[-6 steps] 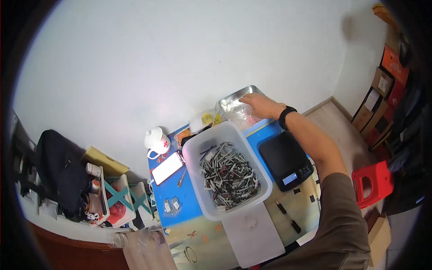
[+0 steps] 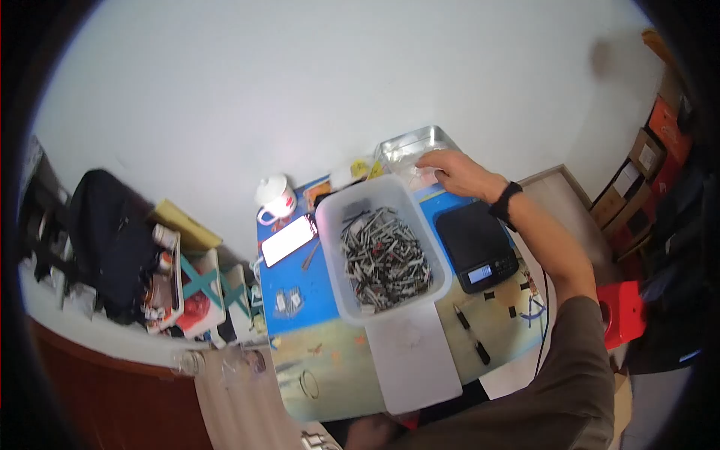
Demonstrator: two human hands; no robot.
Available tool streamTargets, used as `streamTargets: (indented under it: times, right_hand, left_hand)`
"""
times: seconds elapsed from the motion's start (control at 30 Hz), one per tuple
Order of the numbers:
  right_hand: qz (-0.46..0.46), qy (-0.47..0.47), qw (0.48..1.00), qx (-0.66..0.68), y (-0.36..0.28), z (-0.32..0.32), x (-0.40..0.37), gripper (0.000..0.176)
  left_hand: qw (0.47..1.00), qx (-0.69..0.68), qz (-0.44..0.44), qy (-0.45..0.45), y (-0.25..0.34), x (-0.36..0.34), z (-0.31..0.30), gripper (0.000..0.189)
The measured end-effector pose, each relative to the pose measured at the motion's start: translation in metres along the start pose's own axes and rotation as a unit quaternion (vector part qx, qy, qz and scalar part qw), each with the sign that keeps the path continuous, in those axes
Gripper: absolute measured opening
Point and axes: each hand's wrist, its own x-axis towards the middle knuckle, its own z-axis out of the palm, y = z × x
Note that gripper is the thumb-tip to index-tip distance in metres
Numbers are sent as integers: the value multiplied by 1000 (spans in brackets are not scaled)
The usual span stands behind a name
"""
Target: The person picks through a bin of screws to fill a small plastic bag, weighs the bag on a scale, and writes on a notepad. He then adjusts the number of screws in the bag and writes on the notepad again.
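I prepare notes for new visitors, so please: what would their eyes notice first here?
Probably the big translucent tub on the table, holding a heap of small dark and pale pieces. Next, the glowing phone to its left and the right hand at the metal tray behind the tub.

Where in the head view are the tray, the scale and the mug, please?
Tray [image 2: 410, 142]: head view, bare metal inside its far rim.
Scale [image 2: 466, 231]: head view, its black top.
Mug [image 2: 280, 205]: head view, its white body, below the lid.
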Motion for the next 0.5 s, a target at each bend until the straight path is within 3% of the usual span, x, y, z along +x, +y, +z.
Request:
streamTargets:
  times: [0.03,0.17,0.23,0.3,0.33,0.4,0.5]
  right_hand:
    - [-6,-10,1000,5,-19,0,-7,38]
    - [-34,-66,991,114,-125,-19,-54,32]
    - [-51,-163,985,37,-165,-27,-67,33]
    - [-119,-156,981,8,-177,-13,-77,33]
    - [-123,-160,979,11,-181,-7,-77,33]
    - [-93,-177,980,-8,-185,3,-72,25]
    - [-41,-160,984,69,-170,22,-58,20]
  left_hand:
    - [999,36,-28,2,16,-10,-12,34]
    - [999,1,13,49,57,-37,-33,27]
    - [992,15,81,97,77,-45,-38,22]
    - [984,-39,139,104,112,-52,-50,18]
    - [984,-43,135,107,121,-51,-53,18]
    - [964,-25,211,158,135,-45,-57,19]
    - [975,-89,160,122,152,-28,-65,22]
